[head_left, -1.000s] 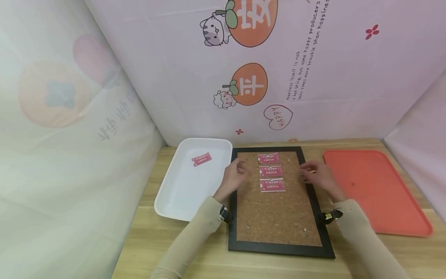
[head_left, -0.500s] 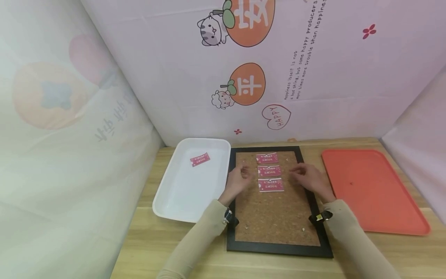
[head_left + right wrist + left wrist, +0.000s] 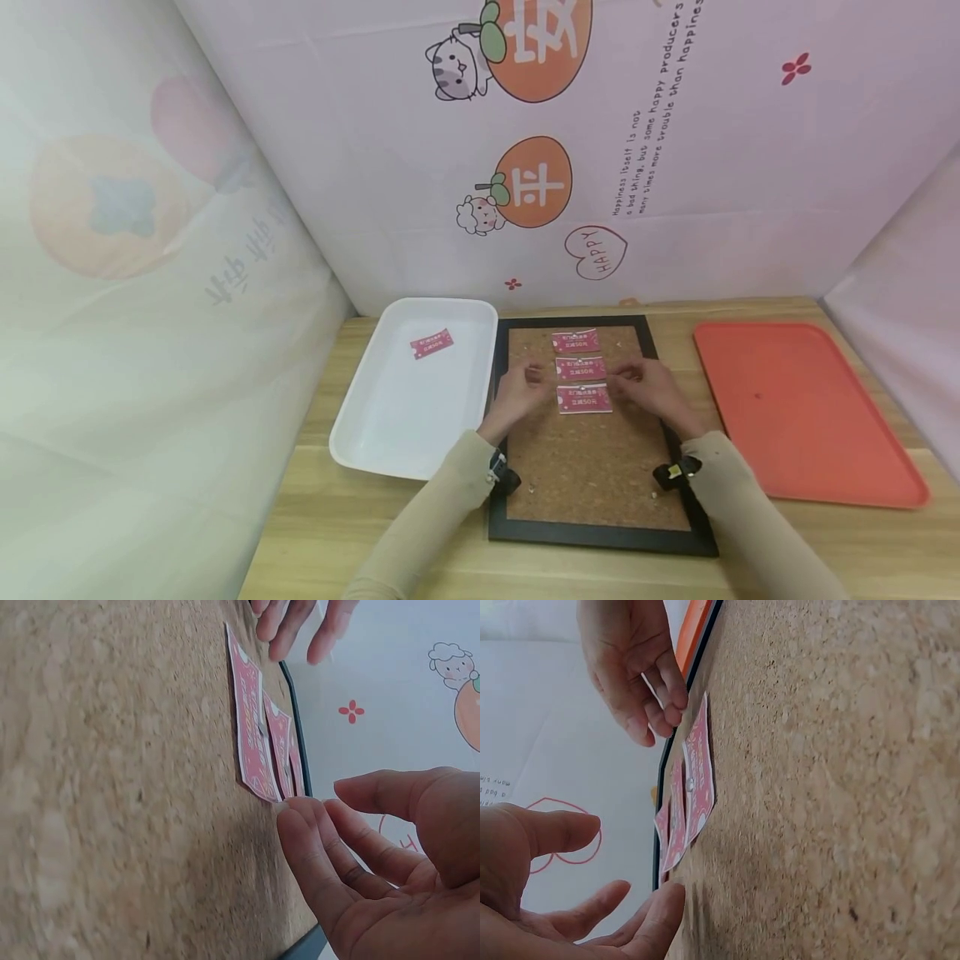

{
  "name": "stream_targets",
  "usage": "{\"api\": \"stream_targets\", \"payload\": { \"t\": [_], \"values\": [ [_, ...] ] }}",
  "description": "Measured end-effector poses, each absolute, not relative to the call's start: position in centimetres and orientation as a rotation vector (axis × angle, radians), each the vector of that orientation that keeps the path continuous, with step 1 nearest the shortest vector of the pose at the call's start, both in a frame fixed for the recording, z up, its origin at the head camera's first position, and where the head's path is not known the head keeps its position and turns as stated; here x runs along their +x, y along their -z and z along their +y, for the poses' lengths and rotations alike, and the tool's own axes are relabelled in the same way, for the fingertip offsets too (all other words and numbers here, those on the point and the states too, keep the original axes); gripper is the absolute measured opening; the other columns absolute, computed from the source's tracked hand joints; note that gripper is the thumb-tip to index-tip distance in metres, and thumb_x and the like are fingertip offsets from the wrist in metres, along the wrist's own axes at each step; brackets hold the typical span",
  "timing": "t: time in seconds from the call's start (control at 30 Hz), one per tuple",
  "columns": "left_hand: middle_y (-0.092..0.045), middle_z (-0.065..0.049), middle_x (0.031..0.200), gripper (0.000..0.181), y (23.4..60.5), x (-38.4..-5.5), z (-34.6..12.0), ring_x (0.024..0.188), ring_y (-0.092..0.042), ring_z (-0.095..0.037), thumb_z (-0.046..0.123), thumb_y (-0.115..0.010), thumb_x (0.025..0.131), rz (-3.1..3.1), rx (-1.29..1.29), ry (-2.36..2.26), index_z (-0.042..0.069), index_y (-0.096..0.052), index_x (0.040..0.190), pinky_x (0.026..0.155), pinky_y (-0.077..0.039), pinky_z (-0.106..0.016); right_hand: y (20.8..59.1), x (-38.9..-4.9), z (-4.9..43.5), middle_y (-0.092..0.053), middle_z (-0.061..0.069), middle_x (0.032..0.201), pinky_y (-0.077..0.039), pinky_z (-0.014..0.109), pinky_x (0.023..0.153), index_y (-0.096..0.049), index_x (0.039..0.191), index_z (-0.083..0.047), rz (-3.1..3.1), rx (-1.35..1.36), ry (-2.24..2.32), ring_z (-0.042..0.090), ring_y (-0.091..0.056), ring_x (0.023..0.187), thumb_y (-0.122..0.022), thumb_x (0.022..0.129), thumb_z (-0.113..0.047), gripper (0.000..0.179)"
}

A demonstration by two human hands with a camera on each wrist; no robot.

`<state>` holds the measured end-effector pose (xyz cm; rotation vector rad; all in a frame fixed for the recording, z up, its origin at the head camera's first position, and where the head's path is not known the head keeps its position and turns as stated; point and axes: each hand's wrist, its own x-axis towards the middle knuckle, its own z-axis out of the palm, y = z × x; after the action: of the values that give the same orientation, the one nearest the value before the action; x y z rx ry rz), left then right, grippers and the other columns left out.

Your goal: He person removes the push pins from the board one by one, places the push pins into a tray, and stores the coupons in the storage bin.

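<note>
Three pink printed coupons lie in a column on a black-framed cork board (image 3: 600, 467): a top coupon (image 3: 575, 341), a middle coupon (image 3: 580, 368) and a bottom coupon (image 3: 585, 401). Each has a small pin near its upper edge; one pin (image 3: 690, 784) shows clearly in the left wrist view. My left hand (image 3: 520, 392) hovers just left of the coupons, thumb and fingers apart, holding nothing. On the other side, the right hand (image 3: 648, 387) has its fingertips (image 3: 296, 817) close to the bottom coupon's edge; whether they touch it I cannot tell. Its thumb stands apart from the fingers.
To the left, a white tray (image 3: 408, 408) contains one pink coupon (image 3: 432, 343). A red tray (image 3: 806, 417) lies right of the board. Small pins stick near the board's corners, such as the lower right pin (image 3: 654, 496). A printed cloth wall (image 3: 375, 208) rises behind.
The right hand has moved left from the board's right frame to the coupons' right edge. My left hand has shifted slightly right and nearer. The coupons stay in place.
</note>
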<state>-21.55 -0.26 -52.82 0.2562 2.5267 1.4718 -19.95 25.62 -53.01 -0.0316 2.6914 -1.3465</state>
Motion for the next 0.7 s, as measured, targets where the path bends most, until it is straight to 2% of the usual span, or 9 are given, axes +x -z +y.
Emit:
{"api": "stream_targets", "payload": {
  "t": [0.27, 0.47, 0.7],
  "values": [
    [-0.069, -0.020, 0.133, 0.046, 52.9, -21.5, 0.6, 0.121, -0.070, -0.034, 0.027, -0.069, 0.099, 2.489, 0.238, -1.495, 0.003, -0.061, 0.137, 0.098, -0.061, -0.043, 53.1, -20.0, 24.7, -0.075, 0.025, 0.110, -0.060, 0.029, 0.070, -0.067, 0.125, 0.005, 2.662, -0.053, 1.342, 0.026, -0.077, 0.090, -0.064, 0.104, -0.022, 0.034],
    [-0.071, -0.019, 0.131, 0.045, 53.6, -21.8, 1.2, 0.119, -0.071, -0.032, 0.022, -0.070, 0.098, 2.464, 0.211, -1.527, 0.001, -0.061, 0.137, 0.097, -0.062, -0.039, 53.4, -20.2, 24.1, -0.076, 0.024, 0.104, -0.060, 0.029, 0.068, -0.069, 0.119, 0.007, 2.643, -0.117, 1.347, 0.025, -0.077, 0.085, -0.063, 0.104, -0.017, 0.029],
    [-0.074, -0.018, 0.124, 0.044, 53.9, -21.9, 1.7, 0.114, -0.073, -0.029, 0.020, -0.073, 0.096, 2.467, 0.186, -1.542, 0.000, -0.063, 0.134, 0.094, -0.062, -0.035, 54.0, -20.3, 23.5, -0.076, 0.025, 0.100, -0.065, 0.035, 0.072, -0.071, 0.112, 0.009, 2.630, -0.212, 1.388, 0.027, -0.077, 0.084, -0.063, 0.103, -0.012, 0.024]
  ]
}}
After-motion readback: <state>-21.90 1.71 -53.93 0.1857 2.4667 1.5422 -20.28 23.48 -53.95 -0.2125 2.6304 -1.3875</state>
